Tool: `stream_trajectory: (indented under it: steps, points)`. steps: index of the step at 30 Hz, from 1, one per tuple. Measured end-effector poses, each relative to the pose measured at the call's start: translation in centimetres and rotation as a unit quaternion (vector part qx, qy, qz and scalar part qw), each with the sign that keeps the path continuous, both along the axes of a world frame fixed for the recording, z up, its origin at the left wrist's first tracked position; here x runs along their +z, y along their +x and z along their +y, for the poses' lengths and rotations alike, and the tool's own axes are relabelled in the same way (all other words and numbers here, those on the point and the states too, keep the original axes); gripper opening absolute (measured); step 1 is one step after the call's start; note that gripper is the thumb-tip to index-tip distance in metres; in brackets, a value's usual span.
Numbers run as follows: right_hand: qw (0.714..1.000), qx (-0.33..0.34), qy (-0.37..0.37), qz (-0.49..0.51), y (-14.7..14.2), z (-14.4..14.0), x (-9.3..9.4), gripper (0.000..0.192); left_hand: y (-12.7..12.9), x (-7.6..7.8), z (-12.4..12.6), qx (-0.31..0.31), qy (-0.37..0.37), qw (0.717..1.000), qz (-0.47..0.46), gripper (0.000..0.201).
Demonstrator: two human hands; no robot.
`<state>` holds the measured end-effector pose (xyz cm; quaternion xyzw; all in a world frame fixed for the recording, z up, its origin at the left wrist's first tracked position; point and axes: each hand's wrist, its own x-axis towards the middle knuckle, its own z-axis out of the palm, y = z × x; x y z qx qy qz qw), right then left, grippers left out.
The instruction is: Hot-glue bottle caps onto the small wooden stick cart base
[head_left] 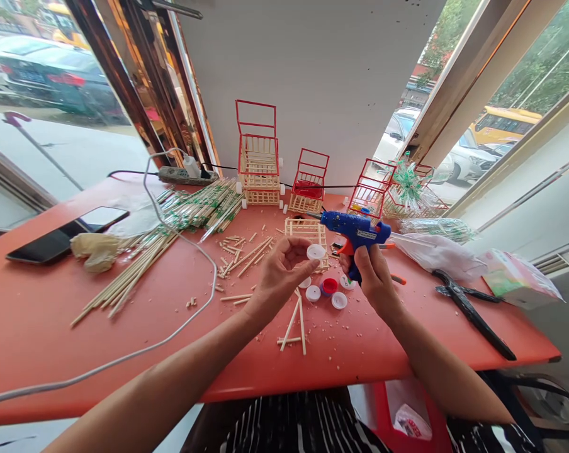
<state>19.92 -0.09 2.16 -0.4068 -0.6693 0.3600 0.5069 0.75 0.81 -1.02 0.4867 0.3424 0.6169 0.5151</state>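
Pinching a shallow, round white plastic cap (316, 252) beside a blue plastic glue gun (355, 229)

Through the head view, my only one, I find the cap just left of the gun's body, its nozzle pointing left and standing apart from the cap. I judge the cap light, fairly stiff and slick, so I would take it by the rim, clear of the face. The gun looks heavier but easy to manage by its handle; I would treat the nozzle as hot.

I see the left hand (287, 267) left of the gun, clamped on the cap between thumb and fingers, other fingers curled, its forearm slanting up from lower left. The right hand (375, 277) wraps the gun's handle, thumb along the near side, forearm rising from lower right. The hands are apart from each other.

Below the gun, I count loose white caps (340, 301) around a small red round cap (329, 287) on the orange-red tabletop (369, 346). Behind the nozzle sits a pale wooden stick frame (306, 225).
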Motion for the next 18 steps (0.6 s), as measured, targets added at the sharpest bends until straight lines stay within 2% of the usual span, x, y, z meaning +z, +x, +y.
stream_trajectory:
  steps: [4, 7, 12, 15, 18]
  points:
    - [0.999, 0.006, -0.001, -0.031, -0.2, -0.2, 0.3, 0.046, 0.1, -0.3, -0.1, 0.019, 0.051, 0.998, 0.044, 0.033]
    - [0.999, 0.004, -0.002, -0.047, -0.3, -0.4, 0.6, 0.046, 0.0, -0.6, -0.1, 0.051, 0.079, 0.991, 0.1, 0.031]
    - [0.998, -0.002, 0.011, -0.057, -0.3, -0.5, 0.6, 0.043, -0.1, -1.0, -0.2, 0.062, 0.163, 0.961, 0.214, 0.032]
    - [0.998, -0.01, 0.02, -0.051, 0.0, -0.5, 0.5, 0.044, -0.1, -1.2, -0.4, 0.059, 0.177, 0.953, 0.237, 0.037]
    - [0.999, -0.013, 0.033, -0.037, 0.4, -0.6, 0.6, 0.042, -0.2, -1.1, -0.4, 0.085, 0.181, 0.948, 0.249, 0.033]
